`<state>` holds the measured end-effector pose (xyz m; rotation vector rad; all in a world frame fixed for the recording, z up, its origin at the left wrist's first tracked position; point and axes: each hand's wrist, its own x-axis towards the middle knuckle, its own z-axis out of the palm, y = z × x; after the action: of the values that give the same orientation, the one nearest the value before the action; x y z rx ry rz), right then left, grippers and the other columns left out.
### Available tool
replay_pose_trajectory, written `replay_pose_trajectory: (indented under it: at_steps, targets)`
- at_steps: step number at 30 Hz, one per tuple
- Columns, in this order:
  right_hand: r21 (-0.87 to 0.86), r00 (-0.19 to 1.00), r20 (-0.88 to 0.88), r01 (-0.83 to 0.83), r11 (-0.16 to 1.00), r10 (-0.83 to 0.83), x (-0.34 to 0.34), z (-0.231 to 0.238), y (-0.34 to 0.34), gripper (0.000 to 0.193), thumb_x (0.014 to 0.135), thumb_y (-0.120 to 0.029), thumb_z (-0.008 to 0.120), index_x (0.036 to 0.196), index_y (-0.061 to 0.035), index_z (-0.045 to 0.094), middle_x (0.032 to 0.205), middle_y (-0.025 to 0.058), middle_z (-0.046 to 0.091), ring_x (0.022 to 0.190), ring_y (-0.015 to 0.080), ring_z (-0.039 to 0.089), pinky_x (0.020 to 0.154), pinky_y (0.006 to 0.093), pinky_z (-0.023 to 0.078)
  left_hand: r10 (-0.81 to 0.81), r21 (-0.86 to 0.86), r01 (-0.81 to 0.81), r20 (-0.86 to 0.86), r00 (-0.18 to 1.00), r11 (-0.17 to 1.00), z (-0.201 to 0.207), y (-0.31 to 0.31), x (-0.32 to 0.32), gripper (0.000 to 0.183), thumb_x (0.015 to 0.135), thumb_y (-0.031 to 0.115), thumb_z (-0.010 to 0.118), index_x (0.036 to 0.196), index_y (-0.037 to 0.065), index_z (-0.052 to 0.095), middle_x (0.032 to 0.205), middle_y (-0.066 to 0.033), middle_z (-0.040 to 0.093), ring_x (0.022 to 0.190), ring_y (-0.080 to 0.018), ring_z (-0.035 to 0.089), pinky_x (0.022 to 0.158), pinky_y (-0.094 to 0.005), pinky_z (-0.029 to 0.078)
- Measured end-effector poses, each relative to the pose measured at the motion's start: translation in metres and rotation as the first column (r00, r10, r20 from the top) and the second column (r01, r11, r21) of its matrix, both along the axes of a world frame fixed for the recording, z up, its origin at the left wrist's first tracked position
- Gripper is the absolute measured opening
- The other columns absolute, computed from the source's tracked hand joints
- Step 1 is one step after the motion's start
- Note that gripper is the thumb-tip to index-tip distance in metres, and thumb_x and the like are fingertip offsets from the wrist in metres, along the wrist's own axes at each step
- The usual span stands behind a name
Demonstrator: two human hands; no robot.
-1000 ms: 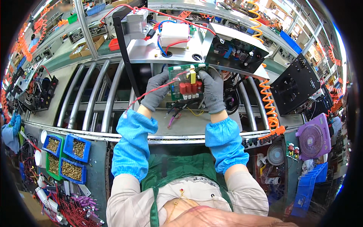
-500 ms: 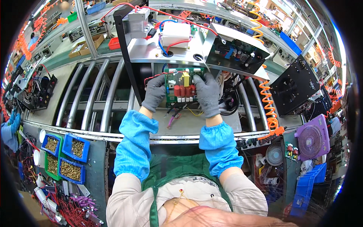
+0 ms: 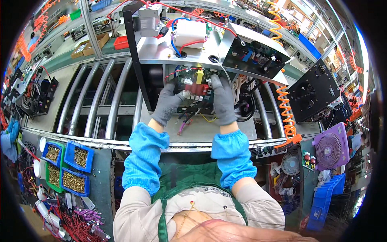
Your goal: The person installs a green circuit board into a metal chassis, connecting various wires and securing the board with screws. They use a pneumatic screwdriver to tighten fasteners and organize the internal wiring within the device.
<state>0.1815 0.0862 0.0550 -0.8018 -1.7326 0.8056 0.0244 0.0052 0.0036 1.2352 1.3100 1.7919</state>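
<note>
A green circuit board (image 3: 196, 89) with red cylindrical parts and a yellow block sits tilted in the lower opening of a metal equipment chassis (image 3: 157, 55). At its left edge is my left hand (image 3: 166, 105), in a grey glove, thumb pressed on the lower front and fingers partly hidden. My right hand (image 3: 223, 101), gloved the same way, grips the right edge with its fingers up along it. Below the board hang loose wires (image 3: 186, 120) with purple and yellow ends. A white block (image 3: 190, 34) with red and blue cables stands on top of the chassis.
Metal rollers (image 3: 105, 97) run on both sides of the chassis. An orange coiled hose (image 3: 285, 109) hangs at the right, before a black fan unit (image 3: 310, 90). Blue bins (image 3: 75, 181) of brass fasteners sit at the lower left; a purple fan (image 3: 331, 147) stands at the right.
The board has moved deeper into the chassis opening and tilted back, its upper edge now under the top plate. My left hand has turned, its thumb now across the board's lower front.
</note>
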Motion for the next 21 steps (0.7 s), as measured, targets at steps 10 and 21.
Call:
replay_pose_trajectory:
  at_steps: [10, 21]
  targets:
    - [0.719, 0.831, 0.463, -0.148, 0.679, -0.309, 0.025, 0.014, 0.011, 0.028, 0.072, -0.004, 0.061, 0.1, -0.0103, 0.063, 0.094, 0.0093, 0.06, 0.081, 0.0303, 0.06, 0.068, 0.0385, 0.051, 0.123, -0.036, -0.129, -0.127, 0.984, 0.991, -0.003, 0.013, 0.018, 0.052, 0.073, 0.02, 0.079, 0.116, 0.001, 0.056, 0.102, -0.0105, 0.065, 0.087, -0.017, 0.063, 0.077, -0.0301, 0.051]
    - [0.644, 0.956, 0.29, -0.161, 0.748, -0.044, 0.031, 0.005, 0.017, 0.018, 0.077, 0.0, 0.061, 0.094, -0.0051, 0.059, 0.092, 0.0139, 0.06, 0.083, 0.0344, 0.059, 0.071, 0.0406, 0.049, 0.231, -0.14, -0.234, -0.044, 0.972, 0.962, -0.051, 0.06, 0.029, 0.052, 0.071, 0.038, 0.079, 0.099, -0.003, 0.063, 0.084, -0.0129, 0.064, 0.074, -0.0191, 0.062, 0.064, -0.0341, 0.049]
